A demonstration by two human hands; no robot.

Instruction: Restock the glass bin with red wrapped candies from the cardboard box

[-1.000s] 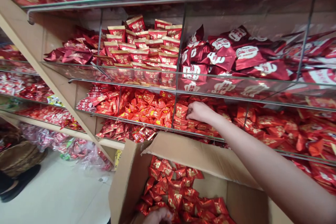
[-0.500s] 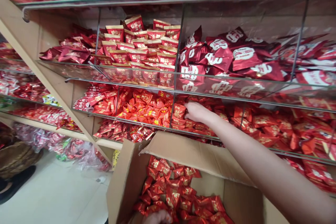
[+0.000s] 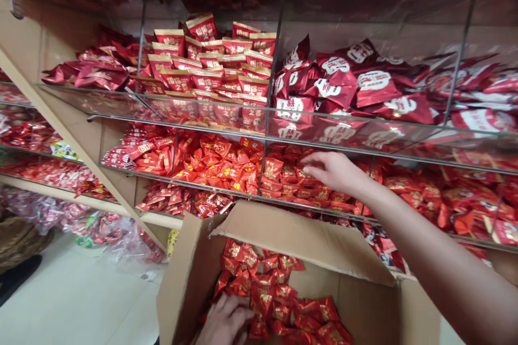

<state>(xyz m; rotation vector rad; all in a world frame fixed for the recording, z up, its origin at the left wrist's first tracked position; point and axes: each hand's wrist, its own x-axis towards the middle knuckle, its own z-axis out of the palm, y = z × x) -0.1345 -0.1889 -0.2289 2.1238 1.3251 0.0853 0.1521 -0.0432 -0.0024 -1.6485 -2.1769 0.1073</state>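
Observation:
Small red wrapped candies (image 3: 279, 170) with gold print lie in rows in a low compartment of the glass shelf. My right hand (image 3: 334, 170) is over these candies, fingers stretched to the left and nothing visible in them. Below the shelf stands an open cardboard box (image 3: 356, 302) with loose red candy packets (image 3: 263, 296) of similar look inside. At the box's left side, my left hand (image 3: 226, 319) lies on the packets, palm down, with fingers bent and a little apart. Its fingertips are partly hidden among the packets.
Gold-edged red packets (image 3: 208, 73) and dark red bags (image 3: 374, 86) fill the shelf above, behind a clear front lip. Orange-red candies (image 3: 226, 164) occupy the compartment to the left. Plastic bags (image 3: 117, 232) and a wicker basket (image 3: 20, 242) are on the floor at left.
My right hand has moved right from the compartment's left divider, and its fingers have straightened. My left hand has come further into view, up over the packets in the box.

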